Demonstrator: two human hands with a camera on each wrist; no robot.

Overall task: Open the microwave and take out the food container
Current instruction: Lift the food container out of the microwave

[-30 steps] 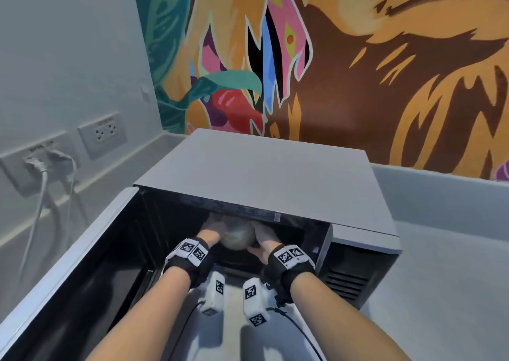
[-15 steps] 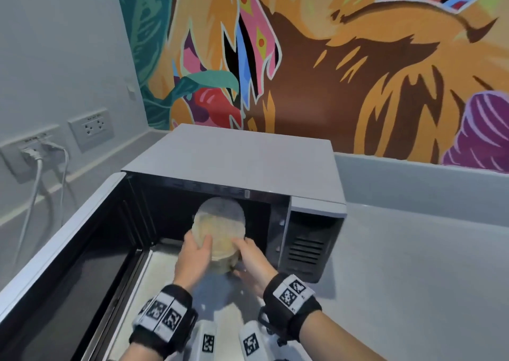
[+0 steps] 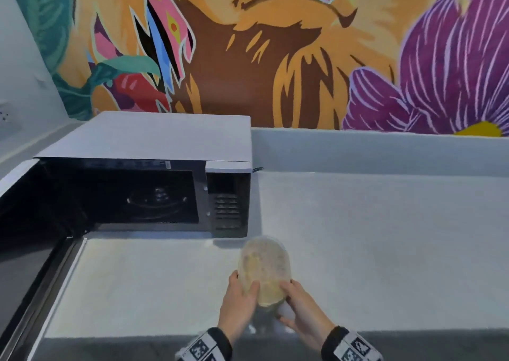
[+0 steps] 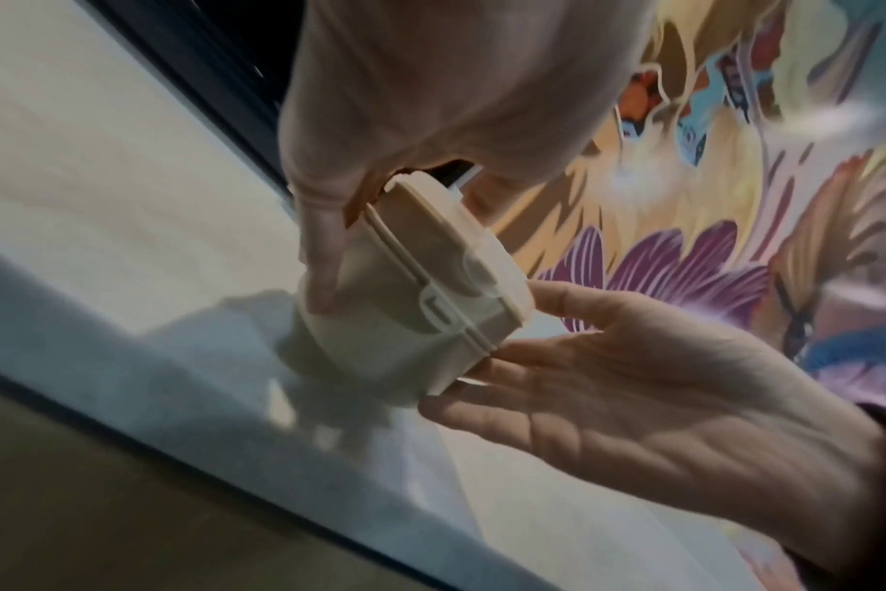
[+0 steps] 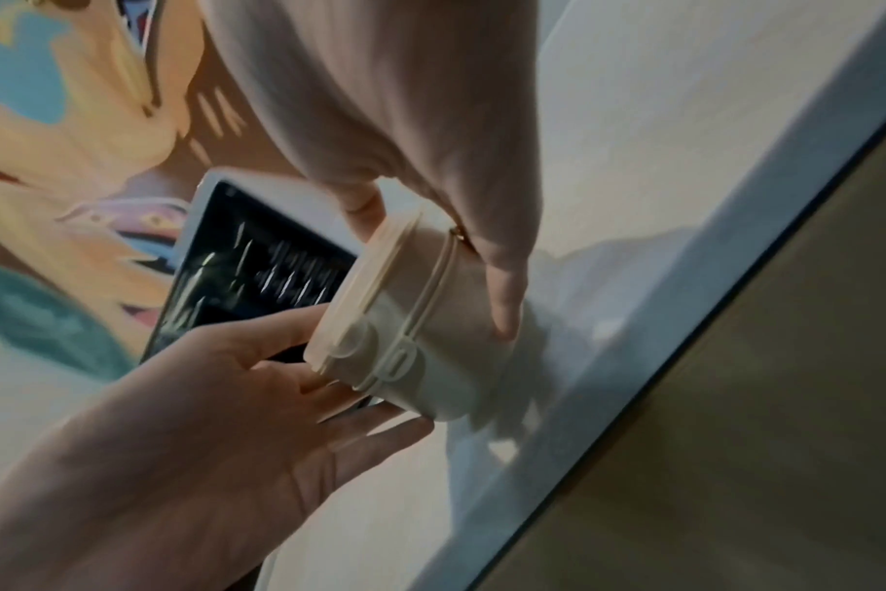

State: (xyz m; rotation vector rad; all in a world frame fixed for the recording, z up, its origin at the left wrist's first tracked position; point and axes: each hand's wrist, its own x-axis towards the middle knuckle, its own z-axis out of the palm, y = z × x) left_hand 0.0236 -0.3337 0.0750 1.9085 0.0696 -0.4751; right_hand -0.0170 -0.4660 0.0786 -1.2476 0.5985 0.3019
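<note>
At the near edge of the table [image 3: 371,250], the food container [image 3: 263,269] is held between both hands, just right of and nearer than the open microwave [image 3: 154,173]. Its base is hidden in the head view; the wrist views suggest it sits on or barely above the table, though blur leaves that unsure. The left hand [image 3: 238,308] clasps its left side with fingers curled round the wall, and the right hand [image 3: 301,311] grips the right side. Through the translucent lid a yellowish food shows, too hazy to identify. Only the turntable can be made out in the microwave's dark cavity; its door [image 3: 16,250] is cut off at the left.
</note>
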